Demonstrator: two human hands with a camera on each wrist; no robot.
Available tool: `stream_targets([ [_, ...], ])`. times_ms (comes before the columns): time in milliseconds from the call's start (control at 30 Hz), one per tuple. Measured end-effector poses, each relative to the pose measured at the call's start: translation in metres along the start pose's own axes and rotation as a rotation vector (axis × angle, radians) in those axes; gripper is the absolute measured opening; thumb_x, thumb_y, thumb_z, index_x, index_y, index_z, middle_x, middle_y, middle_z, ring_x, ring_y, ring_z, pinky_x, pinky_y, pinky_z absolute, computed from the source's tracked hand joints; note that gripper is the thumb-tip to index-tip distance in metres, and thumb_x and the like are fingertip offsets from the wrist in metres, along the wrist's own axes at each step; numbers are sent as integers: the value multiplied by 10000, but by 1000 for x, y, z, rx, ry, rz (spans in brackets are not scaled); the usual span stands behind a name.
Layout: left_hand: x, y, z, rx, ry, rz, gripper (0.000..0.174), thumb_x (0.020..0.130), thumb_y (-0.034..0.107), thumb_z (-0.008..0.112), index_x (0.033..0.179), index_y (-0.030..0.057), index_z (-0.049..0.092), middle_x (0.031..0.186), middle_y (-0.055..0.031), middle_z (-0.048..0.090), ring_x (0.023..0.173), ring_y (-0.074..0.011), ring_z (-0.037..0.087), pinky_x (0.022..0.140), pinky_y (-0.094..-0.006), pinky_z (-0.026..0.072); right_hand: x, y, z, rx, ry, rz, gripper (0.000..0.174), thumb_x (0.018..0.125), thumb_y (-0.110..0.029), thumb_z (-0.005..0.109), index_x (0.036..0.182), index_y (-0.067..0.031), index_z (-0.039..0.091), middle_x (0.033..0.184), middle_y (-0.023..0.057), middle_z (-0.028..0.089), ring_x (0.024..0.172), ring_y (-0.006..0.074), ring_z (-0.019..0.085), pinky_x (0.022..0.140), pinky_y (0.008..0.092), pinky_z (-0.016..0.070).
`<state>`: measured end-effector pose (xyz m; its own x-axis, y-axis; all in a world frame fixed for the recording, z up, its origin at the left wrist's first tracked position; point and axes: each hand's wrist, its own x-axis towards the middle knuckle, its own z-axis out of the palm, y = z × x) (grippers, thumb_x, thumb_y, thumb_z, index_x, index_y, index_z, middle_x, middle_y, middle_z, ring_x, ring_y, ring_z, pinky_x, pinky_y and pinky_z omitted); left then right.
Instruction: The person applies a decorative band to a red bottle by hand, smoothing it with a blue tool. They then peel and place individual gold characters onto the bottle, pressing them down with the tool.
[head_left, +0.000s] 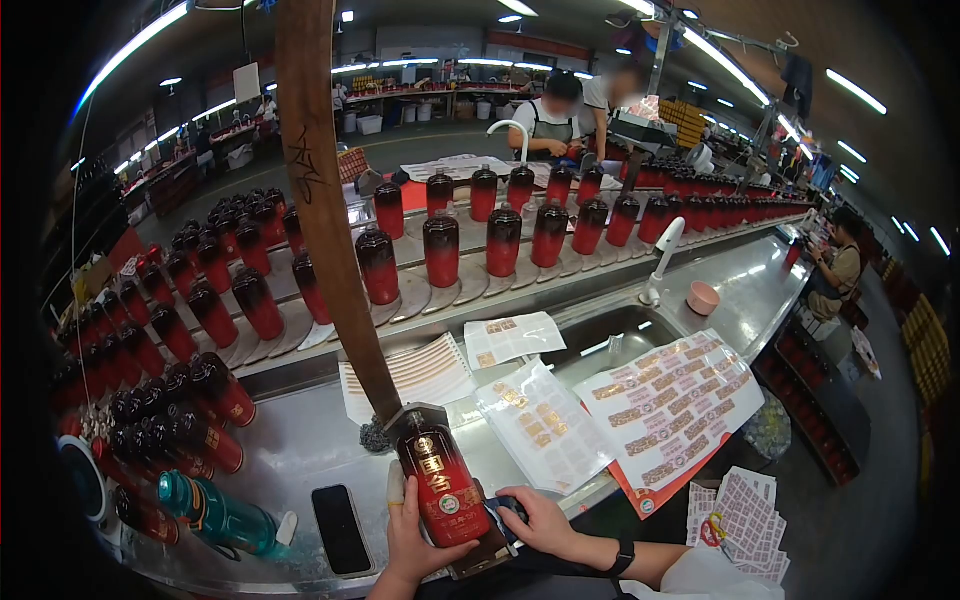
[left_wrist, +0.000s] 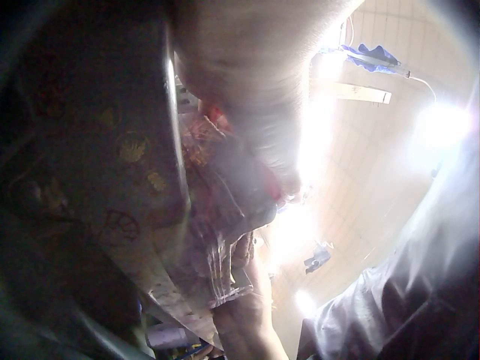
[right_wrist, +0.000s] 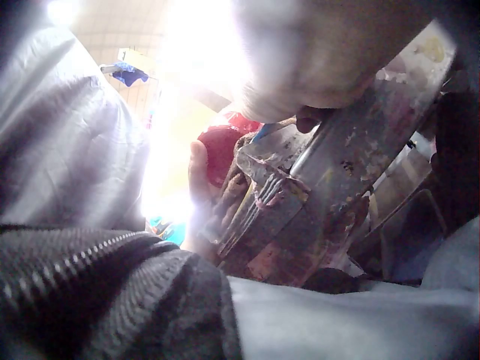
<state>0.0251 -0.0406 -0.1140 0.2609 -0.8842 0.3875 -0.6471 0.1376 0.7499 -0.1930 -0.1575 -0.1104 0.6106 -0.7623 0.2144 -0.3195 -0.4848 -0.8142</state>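
Observation:
A red bottle with a dark top and gold lettering (head_left: 440,490) leans at an angle on a dark stand by the bench edge. My left hand (head_left: 408,545) grips its lower part, fingers along the left side and thumb across the base. Just right of the bottle, my right hand (head_left: 545,525) holds a small dark object (head_left: 513,508), partly hidden by the fingers. In the right wrist view, the red bottle (right_wrist: 219,154) shows beyond the stained stand (right_wrist: 330,180), with left-hand fingers (right_wrist: 198,172) against it. The left wrist view is dim and blurred.
Sticker sheets (head_left: 670,400) lie right of the bottle. A black phone (head_left: 342,530) and teal flask (head_left: 225,512) stand left. A wooden post (head_left: 330,200) rises behind the stand. Rows of bottles, a sink (head_left: 610,345) and people are beyond.

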Motion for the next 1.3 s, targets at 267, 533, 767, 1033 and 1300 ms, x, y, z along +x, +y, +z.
stream_targets([
  [267, 0, 2, -2, 27, -19, -10, 1344, 587, 508, 951, 1560, -26, 193, 1514, -356, 294, 1396, -513, 374, 1133, -507, 376, 0, 2, 1, -2, 4, -11, 327, 966, -270, 649, 1203, -48, 612, 1090, 164, 665, 958, 356, 672, 795, 400, 534],
  [533, 0, -1, 1, 4, 1, -5, 1348, 581, 507, 954, 1555, -37, 198, 1446, -337, 374, 1355, -509, 419, 1110, -509, 390, 0, 0, 0, -7, -7, 13, 328, 969, -279, 646, 1210, -60, 613, 1106, 154, 668, 953, 351, 676, 789, 395, 537],
  [767, 1, 1, 1, -2, 18, 14, 1344, 578, 508, 955, 1554, -37, 208, 1405, -327, 407, 1307, -498, 467, 1078, -505, 420, 0, 1, 1, -2, -2, 2, 328, 969, -278, 644, 1210, -57, 613, 1109, 157, 666, 963, 350, 676, 800, 394, 537],
  [1033, 3, 6, -2, 47, 30, 32, 1348, 574, 522, 951, 1550, -43, 213, 1369, -322, 442, 1255, -490, 509, 1045, -499, 446, 0, -3, -2, 4, -18, 25, 324, 966, -268, 647, 1205, -51, 613, 1100, 165, 668, 973, 358, 671, 806, 395, 534],
  [1300, 3, 10, -3, 23, 35, 8, 1350, 567, 532, 950, 1552, -33, 221, 1385, -321, 430, 1261, -486, 507, 1035, -497, 457, -1, -4, -1, 9, -11, 8, 321, 961, -250, 656, 1209, -52, 611, 1091, 170, 667, 958, 356, 673, 800, 393, 533],
])
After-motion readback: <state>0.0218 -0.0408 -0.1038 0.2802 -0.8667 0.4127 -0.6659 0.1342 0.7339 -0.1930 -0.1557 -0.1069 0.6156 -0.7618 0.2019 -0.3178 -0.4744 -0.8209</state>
